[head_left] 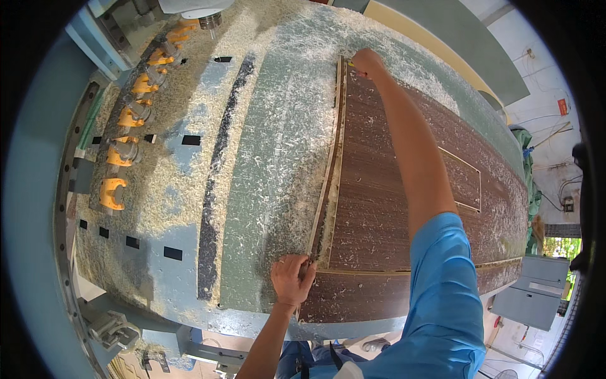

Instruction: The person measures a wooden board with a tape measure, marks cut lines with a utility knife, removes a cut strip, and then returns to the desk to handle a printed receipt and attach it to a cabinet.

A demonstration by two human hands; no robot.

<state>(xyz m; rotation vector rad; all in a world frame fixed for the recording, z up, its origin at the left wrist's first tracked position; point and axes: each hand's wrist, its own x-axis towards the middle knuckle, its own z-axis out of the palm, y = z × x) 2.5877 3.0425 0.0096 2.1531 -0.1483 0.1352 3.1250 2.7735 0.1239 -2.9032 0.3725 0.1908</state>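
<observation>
A large dark brown wood-grain panel (pixel 372 183), cut through by pale grooves, lies on a green board strewn with shavings. Along its left edge runs a narrow strip (pixel 326 183), parted from the panel by a groove full of shavings. My left hand (pixel 293 279) is closed over the near end of this strip, thumb on the panel side. With my right arm stretched across the panel, my right hand (pixel 368 63) is closed at the far end of the strip. A small yellow bit shows at its fingers; what it grips is mostly hidden.
Shavings cover the green board (pixel 271 170) and the machine bed (pixel 170 215). Orange tool holders (pixel 113 192) stand in a row on the left, with a spindle (pixel 211 24) at the far end. A grey cabinet (pixel 530 290) stands on the right.
</observation>
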